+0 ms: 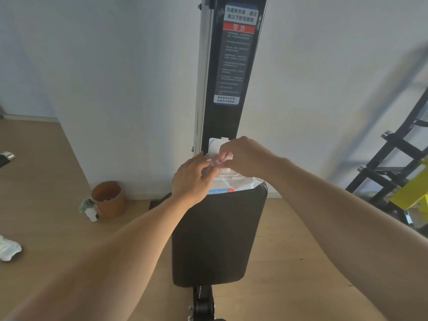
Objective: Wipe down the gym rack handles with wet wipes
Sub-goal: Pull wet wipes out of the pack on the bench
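A white pack of wet wipes (240, 183) lies at the far end of a black padded bench seat (217, 237), its white flip lid (215, 144) standing open. My right hand (245, 156) pinches a crumpled wet wipe (220, 159) just above the pack's opening. My left hand (192, 179) rests on the pack's left side, its fingertips touching the same wipe. Behind the pack rises the black upright of the gym machine (231, 77) with a warning label. No rack handle is plainly visible.
An orange pot (110, 198) and a small white bottle (91, 214) stand on the wooden floor by the white wall at left. A white shoe (9, 250) lies at the far left. A black weight rack (391, 158) and a yellow object (414, 193) stand at right.
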The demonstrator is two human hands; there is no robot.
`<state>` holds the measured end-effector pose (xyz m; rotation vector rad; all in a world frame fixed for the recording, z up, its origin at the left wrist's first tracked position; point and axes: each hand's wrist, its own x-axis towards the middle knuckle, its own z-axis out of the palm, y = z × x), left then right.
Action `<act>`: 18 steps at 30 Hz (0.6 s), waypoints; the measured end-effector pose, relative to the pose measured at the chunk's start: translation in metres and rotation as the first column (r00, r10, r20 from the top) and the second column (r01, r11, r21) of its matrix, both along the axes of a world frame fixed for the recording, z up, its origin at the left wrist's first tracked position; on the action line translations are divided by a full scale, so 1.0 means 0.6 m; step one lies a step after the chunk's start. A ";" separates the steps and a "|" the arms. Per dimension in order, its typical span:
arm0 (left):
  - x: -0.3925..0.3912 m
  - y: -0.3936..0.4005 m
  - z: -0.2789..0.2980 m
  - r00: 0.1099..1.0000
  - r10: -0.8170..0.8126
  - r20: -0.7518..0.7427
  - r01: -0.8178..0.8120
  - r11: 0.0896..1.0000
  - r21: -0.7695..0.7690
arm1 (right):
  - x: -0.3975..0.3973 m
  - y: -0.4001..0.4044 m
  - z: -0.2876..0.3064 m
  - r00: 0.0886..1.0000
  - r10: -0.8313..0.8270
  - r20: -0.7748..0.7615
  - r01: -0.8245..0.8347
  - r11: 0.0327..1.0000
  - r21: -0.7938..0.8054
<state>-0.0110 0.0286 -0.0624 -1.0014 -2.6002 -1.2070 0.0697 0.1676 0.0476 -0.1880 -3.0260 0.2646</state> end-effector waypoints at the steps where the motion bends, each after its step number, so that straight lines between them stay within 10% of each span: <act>1: 0.001 -0.001 0.000 1.000 -0.004 -0.002 0.004 1.000 0.005 | 0.000 -0.001 0.000 1.000 0.008 -0.003 -0.008 0.999 0.052; 5: 0.006 -0.002 0.006 1.000 -0.001 0.006 0.001 1.000 0.011 | -0.003 -0.002 -0.020 1.000 0.010 -0.012 -0.008 0.989 0.151; 11: 0.002 0.001 0.000 1.000 0.010 -0.012 -0.010 1.000 -0.002 | 0.005 0.011 -0.032 0.958 -0.246 -0.147 0.145 0.859 -0.492; 18: 0.001 -0.001 -0.001 1.000 0.013 -0.017 -0.013 1.000 -0.024 | 0.005 0.010 -0.021 0.993 -0.117 -0.018 0.105 0.936 -0.336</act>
